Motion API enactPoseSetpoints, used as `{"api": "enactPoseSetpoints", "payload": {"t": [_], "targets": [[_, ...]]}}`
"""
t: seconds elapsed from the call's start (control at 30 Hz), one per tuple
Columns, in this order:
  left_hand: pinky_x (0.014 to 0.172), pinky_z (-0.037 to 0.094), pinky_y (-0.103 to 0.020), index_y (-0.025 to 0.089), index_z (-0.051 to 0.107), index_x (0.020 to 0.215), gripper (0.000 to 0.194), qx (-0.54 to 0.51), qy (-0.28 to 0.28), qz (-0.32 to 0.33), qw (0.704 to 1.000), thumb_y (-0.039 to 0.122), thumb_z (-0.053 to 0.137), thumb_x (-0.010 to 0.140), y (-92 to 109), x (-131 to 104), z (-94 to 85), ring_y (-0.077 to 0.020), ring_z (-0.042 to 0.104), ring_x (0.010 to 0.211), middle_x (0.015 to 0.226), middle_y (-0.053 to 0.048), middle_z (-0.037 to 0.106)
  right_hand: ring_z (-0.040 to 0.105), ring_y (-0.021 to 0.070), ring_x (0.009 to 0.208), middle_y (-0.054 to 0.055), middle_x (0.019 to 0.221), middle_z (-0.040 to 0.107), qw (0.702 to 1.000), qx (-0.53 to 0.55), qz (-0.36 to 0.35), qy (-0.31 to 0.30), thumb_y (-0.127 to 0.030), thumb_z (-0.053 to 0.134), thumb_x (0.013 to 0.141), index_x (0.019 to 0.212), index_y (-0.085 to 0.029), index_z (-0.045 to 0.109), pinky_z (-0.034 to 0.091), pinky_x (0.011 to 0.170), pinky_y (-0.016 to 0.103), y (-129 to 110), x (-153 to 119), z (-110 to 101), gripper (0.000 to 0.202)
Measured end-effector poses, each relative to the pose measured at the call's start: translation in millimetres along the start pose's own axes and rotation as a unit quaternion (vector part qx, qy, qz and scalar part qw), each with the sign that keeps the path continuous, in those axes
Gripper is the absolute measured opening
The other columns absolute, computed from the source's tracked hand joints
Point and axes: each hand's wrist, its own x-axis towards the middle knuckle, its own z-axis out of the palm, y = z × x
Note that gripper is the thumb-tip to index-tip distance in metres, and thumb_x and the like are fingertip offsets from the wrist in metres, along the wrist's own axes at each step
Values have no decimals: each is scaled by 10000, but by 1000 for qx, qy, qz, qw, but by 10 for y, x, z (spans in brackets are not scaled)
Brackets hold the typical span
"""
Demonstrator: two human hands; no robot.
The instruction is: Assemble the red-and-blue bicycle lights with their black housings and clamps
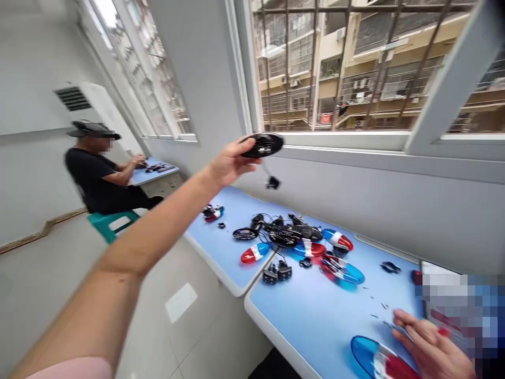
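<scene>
My left hand point(232, 164) is raised at the end of a stretched arm, gripping a black oval casing point(263, 145) by its near end. From that casing a thin cable hangs down with a small black box point(273, 182) on it, clear of the table. Low at the right, my right hand point(434, 342) has its fingers closed together; a bit of red shows at it, but what it holds I cannot make out. Just under and left of it lies a blue and red oval lens cover point(365, 351) with a pale middle.
On the blue tables point(315, 316) lie black oval casings point(282, 237) with cables, several blue-red covers point(255, 253), black boxes point(277, 272), a black clamp point(390, 267) and small screws. A person point(98, 168) sits working at another table point(158, 171). A barred window stands behind.
</scene>
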Motion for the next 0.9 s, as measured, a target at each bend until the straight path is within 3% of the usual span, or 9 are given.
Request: {"api": "enactPoseSetpoints", "payload": {"t": [0.07, 0.17, 0.3, 0.4, 0.57, 0.73, 0.9], "targets": [[512, 565, -161, 174, 530, 1311, 400, 50, 62, -15, 997, 254, 583, 923, -70, -16, -223, -72, 675, 599, 1076, -55, 685, 644, 302, 992, 92, 1107, 694, 999, 18, 50, 11, -407, 831, 551, 620, -232, 506, 577, 769, 395, -201, -170, 162, 376], [600, 618, -242, 170, 538, 1311, 504, 134, 139, -10, 981, 224, 681, 831, -313, 17, -653, -86, 678, 612, 994, -29, 675, 590, 293, 1080, 85, 1077, 698, 997, 65, 31, 16, -365, 823, 536, 587, -232, 427, 530, 845, 383, -457, -319, 314, 421], [824, 603, -484, 162, 583, 1264, 537, 226, 205, -18, 952, 231, 731, 752, -691, 99, -1213, -92, 647, 591, 862, 24, 638, 564, 276, 1084, 91, 1151, 668, 998, 50, 39, -16, -380, 792, 622, 621, -225, 407, 488, 895, 401, -598, -419, 273, 415], [828, 602, -460, 173, 583, 1283, 569, 267, 224, -75, 934, 197, 697, 726, -922, 87, -1478, -102, 642, 625, 831, 34, 620, 541, 289, 1140, 103, 1203, 645, 998, -1, 31, -59, -430, 754, 707, 648, -224, 394, 447, 956, 436, -621, -479, 190, 419], [759, 615, -409, 125, 594, 1273, 614, 319, 231, -88, 915, 230, 716, 680, -1299, -3, -1661, -129, 614, 705, 958, -23, 637, 548, 319, 1169, 140, 1283, 607, 983, -101, 20, -150, -462, 744, 732, 667, -220, 388, 456, 969, 474, -640, -511, 181, 435], [748, 607, -388, 122, 614, 1229, 583, 397, 195, -59, 895, 311, 716, 688, -1555, -115, -1758, -189, 619, 841, 1156, -75, 611, 624, 310, 1072, 127, 1280, 622, 972, -157, 5, -172, -438, 748, 711, 645, -214, 426, 498, 946, 469, -627, -496, 187, 398], [994, 479, -415, 136, 621, 1188, 470, 503, 178, -5, 846, 286, 670, 745, -1751, -154, -1909, -255, 574, 1109, 1202, -78, 605, 652, 355, 1044, 138, 1252, 658, 976, -167, 31, -140, -496, 815, 577, 578, -211, 507, 573, 862, 426, -420, -353, 85, 420]]}}
